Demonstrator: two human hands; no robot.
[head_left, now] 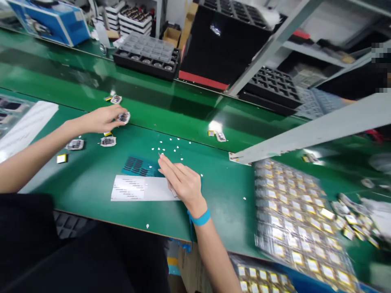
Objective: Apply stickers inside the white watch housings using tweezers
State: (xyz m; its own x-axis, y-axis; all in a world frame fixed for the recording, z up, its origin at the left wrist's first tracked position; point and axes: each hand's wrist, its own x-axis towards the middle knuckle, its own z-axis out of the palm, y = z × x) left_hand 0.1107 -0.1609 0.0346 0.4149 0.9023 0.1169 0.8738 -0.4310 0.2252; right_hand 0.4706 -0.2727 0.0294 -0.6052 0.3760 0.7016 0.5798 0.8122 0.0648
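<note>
My left hand (111,119) pinches a small white-rimmed electronic module (124,117) above the green bench. Just below it lies a similar module (108,141), with another module (75,144) and a yellow-edged battery (62,158) to its left. Closed fingers of my right hand (183,179) hold a thin pointed tool, perhaps tweezers (159,154); most of it is hidden by the hand. Its tip is close to several scattered white dot stickers (165,149). Beneath and left of that hand are a white label sheet (128,189) and a blue-green film with dark strips (134,166).
A slanting metal post (305,130) stands at right. Beside it are stacked clear trays of batteries (288,203) and a loose pile of batteries (351,219). Black trays (146,61) and a black box (226,44) line the back. One module (220,136) lies farther off.
</note>
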